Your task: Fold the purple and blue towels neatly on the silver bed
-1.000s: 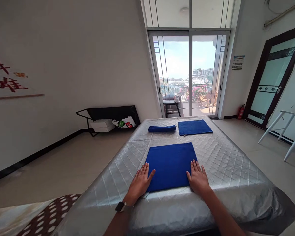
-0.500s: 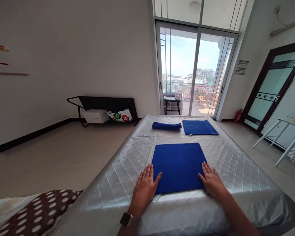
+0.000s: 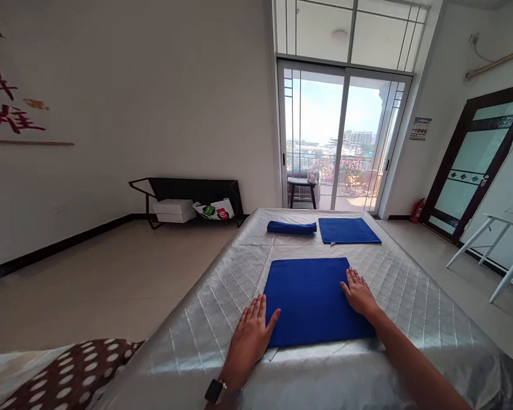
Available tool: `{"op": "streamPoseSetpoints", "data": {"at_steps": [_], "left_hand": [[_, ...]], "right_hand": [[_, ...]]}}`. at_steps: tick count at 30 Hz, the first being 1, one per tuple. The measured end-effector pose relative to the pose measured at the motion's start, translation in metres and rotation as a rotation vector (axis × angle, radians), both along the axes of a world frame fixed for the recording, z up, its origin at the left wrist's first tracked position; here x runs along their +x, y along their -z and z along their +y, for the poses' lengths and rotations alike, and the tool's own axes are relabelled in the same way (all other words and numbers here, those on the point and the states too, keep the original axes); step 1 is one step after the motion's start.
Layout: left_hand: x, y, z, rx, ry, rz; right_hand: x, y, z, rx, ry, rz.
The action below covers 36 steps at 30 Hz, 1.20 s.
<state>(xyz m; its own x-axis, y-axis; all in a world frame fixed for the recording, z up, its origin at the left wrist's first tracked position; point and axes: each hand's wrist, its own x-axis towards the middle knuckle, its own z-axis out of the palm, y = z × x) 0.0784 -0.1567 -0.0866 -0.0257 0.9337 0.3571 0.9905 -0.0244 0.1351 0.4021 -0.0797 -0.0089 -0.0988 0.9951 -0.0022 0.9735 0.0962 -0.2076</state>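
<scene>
With left hand (image 3: 251, 331) and right hand (image 3: 359, 292) palm-down, thumbs spread, gripping nothing, at either side of the nearest blue cloth (image 3: 311, 302) on the silver cover (image 3: 209, 319), just smooth gently and evenly tbh.

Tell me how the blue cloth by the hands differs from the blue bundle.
The blue cloth lies flat and wide; the blue bundle is narrow. The cloth is nearer the camera than the bundle. Left hand and right hand rest at the cloth's sides; neither touches the bundle. Both lie on the silver cover.
</scene>
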Motion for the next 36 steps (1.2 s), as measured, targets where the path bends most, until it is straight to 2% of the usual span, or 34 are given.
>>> {"op": "streamPoseSetpoints", "data": {"at_steps": [3, 9, 11, 13, 16, 21, 24, 26, 28, 30, 33, 36], "left_hand": [[-0.007, 0.004, 0.002, -0.021, 0.025, 0.018], [-0.029, 0.011, 0.008, -0.082, 0.052, 0.051], [-0.035, 0.010, 0.011, -0.073, 0.071, 0.068], [-0.031, 0.003, 0.017, -0.063, 0.077, 0.086], [0.006, -0.019, 0.035, -0.079, 0.099, 0.101], [0.128, -0.059, 0.074, -0.211, 0.379, 0.127], [0.183, -0.068, 0.090, -0.222, 0.497, 0.107], [0.197, -0.065, 0.096, -0.220, 0.536, 0.086], [0.193, -0.057, 0.099, -0.223, 0.543, 0.066], [0.174, -0.049, 0.101, -0.216, 0.524, 0.054], [0.125, -0.040, 0.106, -0.202, 0.440, 0.044], [0.067, -0.038, 0.114, -0.227, 0.292, 0.028]], "right_hand": [[-0.001, 0.001, -0.008, 0.050, -0.034, 0.020], [-0.007, -0.007, -0.014, -0.085, -0.033, 0.088], [-0.007, -0.007, -0.013, -0.093, -0.032, 0.099], [-0.007, -0.006, -0.013, -0.091, -0.034, 0.111], [-0.008, -0.004, -0.013, -0.082, -0.033, 0.129], [-0.008, -0.005, -0.015, -0.073, -0.025, 0.125], [-0.007, -0.005, -0.015, -0.068, -0.038, 0.088], [-0.006, -0.003, -0.015, -0.059, -0.054, 0.058], [-0.005, -0.001, -0.014, -0.044, -0.057, 0.042], [-0.005, 0.001, -0.013, -0.035, -0.045, 0.039], [-0.006, 0.001, -0.013, -0.033, -0.028, 0.034], [-0.007, 0.000, -0.013, -0.041, -0.027, 0.004]]}}
